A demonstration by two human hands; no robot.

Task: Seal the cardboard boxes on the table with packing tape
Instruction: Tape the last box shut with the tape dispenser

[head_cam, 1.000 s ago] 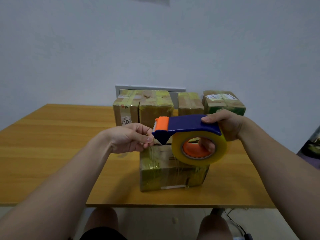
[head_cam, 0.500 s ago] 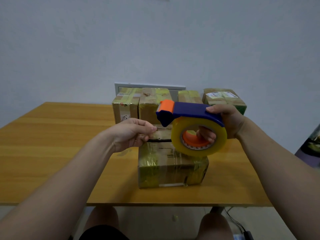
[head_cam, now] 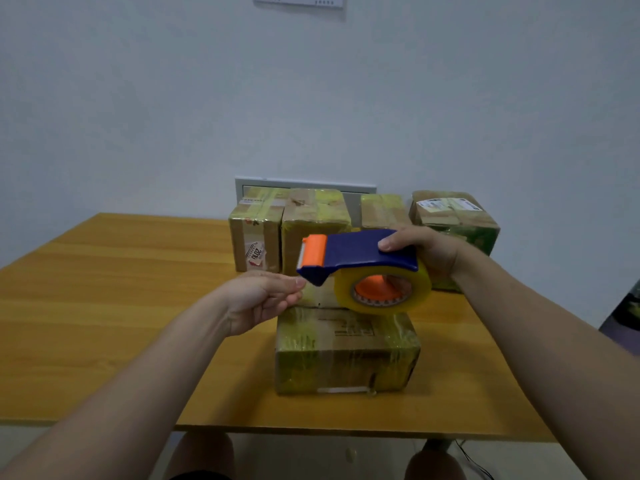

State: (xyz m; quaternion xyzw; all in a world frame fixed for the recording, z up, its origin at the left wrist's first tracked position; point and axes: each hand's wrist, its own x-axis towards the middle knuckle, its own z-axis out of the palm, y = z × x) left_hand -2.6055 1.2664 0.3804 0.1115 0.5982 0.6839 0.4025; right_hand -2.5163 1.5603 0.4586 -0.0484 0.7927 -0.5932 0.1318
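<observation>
1. Tape dispenser (head_cam: pixel 360 254) — blue body, orange cutter guard, yellowish clear roll; gripped in the right hand (head_cam: pixel 429 251), fingers through the core, thumb on top. Held in the air above the near box.
2. Left hand (head_cam: pixel 263 299) — thumb and fingertips pinched narrow just below the dispenser's nose; whether a tape end sits between them cannot be told, the film being clear.
3. Near cardboard box (head_cam: pixel 346 351) — on the bench (head_cam: pixel 121 306) close to the front edge, already wound in glossy tape; its top seam is largely hidden behind the roll.
4. Four more boxes at the back edge, in a row, taped: far-left box (head_cam: pixel 254 237), second box (head_cam: pixel 315 223), third box (head_cam: pixel 381 211), labelled box (head_cam: pixel 453 216) partly behind the right wrist.
5. Step in hand, judged: drawing out a fresh length. Best done by pulling the end level and taut, anchoring it past the box edge, then running straight along the seam.
6. Unclear — the tape's free end, the label print.
</observation>
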